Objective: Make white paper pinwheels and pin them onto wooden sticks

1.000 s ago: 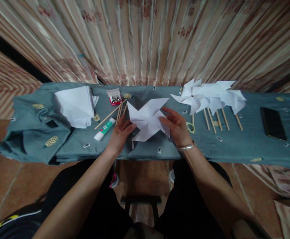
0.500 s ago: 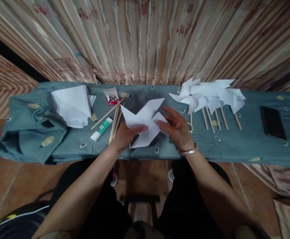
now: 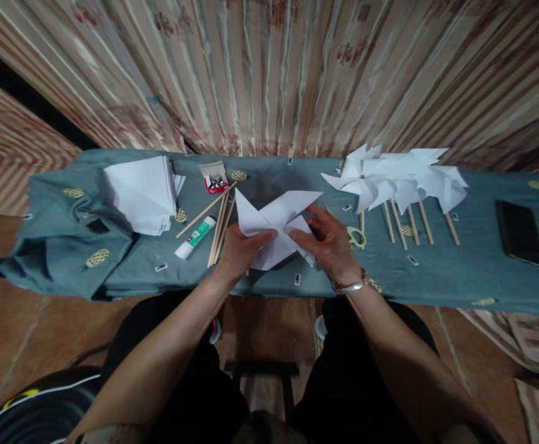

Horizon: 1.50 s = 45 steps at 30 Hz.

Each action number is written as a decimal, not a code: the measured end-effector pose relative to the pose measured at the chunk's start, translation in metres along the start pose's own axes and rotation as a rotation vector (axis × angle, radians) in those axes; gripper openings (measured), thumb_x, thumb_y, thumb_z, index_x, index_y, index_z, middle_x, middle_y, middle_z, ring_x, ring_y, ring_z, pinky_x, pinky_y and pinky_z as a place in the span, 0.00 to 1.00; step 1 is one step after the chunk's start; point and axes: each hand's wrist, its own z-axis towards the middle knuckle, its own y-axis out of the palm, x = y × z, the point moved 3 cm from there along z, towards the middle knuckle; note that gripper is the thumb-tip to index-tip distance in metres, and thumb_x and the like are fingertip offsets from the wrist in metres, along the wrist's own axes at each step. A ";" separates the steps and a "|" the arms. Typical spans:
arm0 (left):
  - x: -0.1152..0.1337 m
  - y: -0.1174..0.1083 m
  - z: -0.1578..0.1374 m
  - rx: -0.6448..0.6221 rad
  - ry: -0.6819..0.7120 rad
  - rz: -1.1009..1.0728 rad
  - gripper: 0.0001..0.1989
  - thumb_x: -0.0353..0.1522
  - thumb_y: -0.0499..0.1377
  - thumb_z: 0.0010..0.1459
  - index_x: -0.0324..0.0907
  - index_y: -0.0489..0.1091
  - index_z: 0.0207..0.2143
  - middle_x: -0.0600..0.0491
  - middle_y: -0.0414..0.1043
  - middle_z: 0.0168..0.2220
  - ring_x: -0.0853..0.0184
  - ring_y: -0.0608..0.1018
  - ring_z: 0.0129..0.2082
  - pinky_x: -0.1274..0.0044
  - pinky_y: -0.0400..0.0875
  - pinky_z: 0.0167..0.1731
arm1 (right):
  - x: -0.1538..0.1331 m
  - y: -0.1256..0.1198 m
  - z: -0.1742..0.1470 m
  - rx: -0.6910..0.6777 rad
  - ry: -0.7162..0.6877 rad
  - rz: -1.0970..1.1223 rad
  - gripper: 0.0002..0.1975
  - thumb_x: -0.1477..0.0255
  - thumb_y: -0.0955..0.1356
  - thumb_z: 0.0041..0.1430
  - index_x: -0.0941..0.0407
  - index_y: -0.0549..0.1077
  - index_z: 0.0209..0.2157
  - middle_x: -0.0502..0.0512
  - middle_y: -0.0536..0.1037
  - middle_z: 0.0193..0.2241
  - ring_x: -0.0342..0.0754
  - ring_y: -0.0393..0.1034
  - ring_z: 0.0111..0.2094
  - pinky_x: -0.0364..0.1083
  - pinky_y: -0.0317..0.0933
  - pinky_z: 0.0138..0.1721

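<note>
A white paper pinwheel (image 3: 276,219) with folded blades is held between my hands, above the near part of the cloth-covered table. My left hand (image 3: 244,250) grips its left side, the thumb lying on top toward the centre and the other fingers hidden beneath. On the right side, my right hand (image 3: 329,243) pinches the paper with its thumb on top and fingers behind. Wooden sticks (image 3: 218,228) lie just left of my left hand, beside a green and white glue stick (image 3: 195,237). Scissors with light green handles (image 3: 356,237) rest right of my right hand.
A stack of white paper sheets (image 3: 140,197) lies at the left. Behind the sticks stands an open red box (image 3: 214,179) of small metal pins. Several finished pinwheels (image 3: 403,176) on sticks lie at the right, with a black phone (image 3: 520,231) farther over. A striped curtain (image 3: 269,80) hangs behind the table.
The pinwheel has turned and tilted slightly between my hands. My right hand's fingers have drawn in closer to the paper. The whole view has shifted a little.
</note>
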 end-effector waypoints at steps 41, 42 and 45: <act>0.108 -0.158 0.003 0.659 0.520 -0.433 0.12 0.23 0.66 0.35 0.41 0.73 0.25 0.55 0.80 0.28 0.61 0.82 0.36 0.71 0.79 0.45 | -0.009 0.166 0.177 -0.520 -0.543 -1.483 0.13 0.78 0.64 0.58 0.67 0.79 0.40 0.74 0.70 0.55 0.63 0.56 0.62 0.59 0.53 0.61; 0.107 -0.159 0.003 0.654 0.523 -0.439 0.12 0.23 0.67 0.34 0.41 0.73 0.25 0.55 0.80 0.28 0.61 0.82 0.36 0.70 0.79 0.44 | -0.010 0.168 0.179 -0.541 -0.537 -1.513 0.13 0.78 0.64 0.58 0.67 0.78 0.41 0.74 0.71 0.53 0.63 0.57 0.61 0.59 0.54 0.60; 0.106 -0.160 0.004 0.640 0.526 -0.433 0.12 0.24 0.67 0.34 0.41 0.73 0.26 0.54 0.80 0.29 0.60 0.82 0.38 0.70 0.79 0.45 | -0.012 0.175 0.185 -0.597 -0.515 -1.594 0.15 0.79 0.64 0.56 0.69 0.77 0.43 0.74 0.74 0.49 0.63 0.61 0.57 0.58 0.55 0.58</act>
